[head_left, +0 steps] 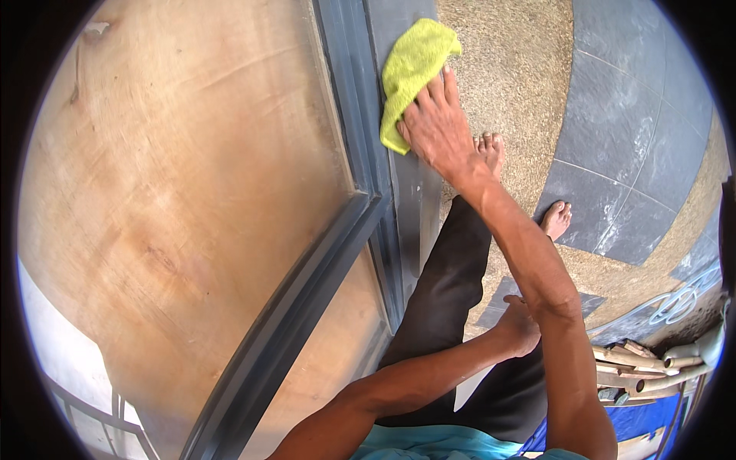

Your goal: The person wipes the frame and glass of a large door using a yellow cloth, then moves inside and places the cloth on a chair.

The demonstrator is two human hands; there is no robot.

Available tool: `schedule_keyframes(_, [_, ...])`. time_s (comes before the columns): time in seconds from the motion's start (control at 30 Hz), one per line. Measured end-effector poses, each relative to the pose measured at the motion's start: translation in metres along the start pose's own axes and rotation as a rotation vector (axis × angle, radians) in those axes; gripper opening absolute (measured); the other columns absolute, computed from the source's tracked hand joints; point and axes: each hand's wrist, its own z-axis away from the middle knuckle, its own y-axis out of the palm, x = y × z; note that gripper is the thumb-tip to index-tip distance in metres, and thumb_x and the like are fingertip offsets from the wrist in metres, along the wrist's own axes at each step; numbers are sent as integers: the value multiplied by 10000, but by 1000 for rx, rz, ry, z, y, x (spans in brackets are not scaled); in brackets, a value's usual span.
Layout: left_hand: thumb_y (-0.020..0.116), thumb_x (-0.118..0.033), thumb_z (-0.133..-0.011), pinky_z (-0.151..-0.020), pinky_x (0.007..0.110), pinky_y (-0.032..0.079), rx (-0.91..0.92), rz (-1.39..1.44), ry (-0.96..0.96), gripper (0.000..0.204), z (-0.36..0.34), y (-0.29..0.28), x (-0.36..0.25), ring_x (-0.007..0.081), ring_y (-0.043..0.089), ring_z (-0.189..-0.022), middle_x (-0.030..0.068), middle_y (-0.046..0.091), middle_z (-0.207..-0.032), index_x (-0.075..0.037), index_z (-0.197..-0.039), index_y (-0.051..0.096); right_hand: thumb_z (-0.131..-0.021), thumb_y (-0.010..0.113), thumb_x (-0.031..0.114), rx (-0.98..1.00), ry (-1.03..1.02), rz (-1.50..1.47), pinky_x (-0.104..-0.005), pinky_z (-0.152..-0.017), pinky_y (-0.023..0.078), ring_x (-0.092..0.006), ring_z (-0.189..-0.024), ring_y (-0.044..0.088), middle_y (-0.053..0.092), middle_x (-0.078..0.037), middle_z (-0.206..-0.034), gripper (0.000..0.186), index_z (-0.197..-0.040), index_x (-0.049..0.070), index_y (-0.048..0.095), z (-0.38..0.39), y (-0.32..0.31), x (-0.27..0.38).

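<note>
Cloth [418,65], yellow-green, lies on the grey strip [409,230] beside the dark frame [359,100]; I judge it could bunch or slip, since much spreads past my right hand [441,126]. That hand holds its near edge, fingers slightly curled, arm outstretched. My left hand [519,328] is partly hidden; its grip I can't tell.

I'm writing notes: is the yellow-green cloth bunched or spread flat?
Bunched, it seems: the cloth bulges with rounded edges at the right hand.
</note>
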Motion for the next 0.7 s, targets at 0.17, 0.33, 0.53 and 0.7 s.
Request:
schedule_keyframes(0.17, [652,-246,-823,-831,607,499,439,-554,-43,272,-16,-128,-81,277,657,-994,130,710,-1021,-78,-1001,771,-921,502,242,-238,-153,203,-546,-1114,345,-450,-1220,518,587,-304,-1205,469,-1241,-98,545,-88,-28,-46])
schedule_keyframes(0.33, [667,-244,-807,-839,593,502,462,-570,-53,257,-17,-136,-91,276,659,-986,134,712,-993,-71,-964,775,-922,551,234,73,-214,391,-522,-1213,239,-350,-1318,469,616,-148,-1252,391,-1200,-18,662,-45,-12,-10])
schedule_keyframes(0.53, [649,-243,-835,-789,578,509,474,-575,-23,262,-25,-134,-85,246,669,-1025,129,700,-1083,-74,-1011,744,-877,554,219,261,-383,67,-523,-1237,214,-323,-1319,487,615,-154,-1263,410,-1182,-29,672,52,-5,14])
schedule_keyframes(0.7, [663,-231,-808,-793,564,512,514,-567,-70,202,-31,-156,-98,236,674,-945,113,713,-990,-75,-882,768,-886,570,242,326,-500,216,-511,-1250,185,-304,-1343,469,610,-115,-1299,427,-1230,7,665,21,-26,-11])
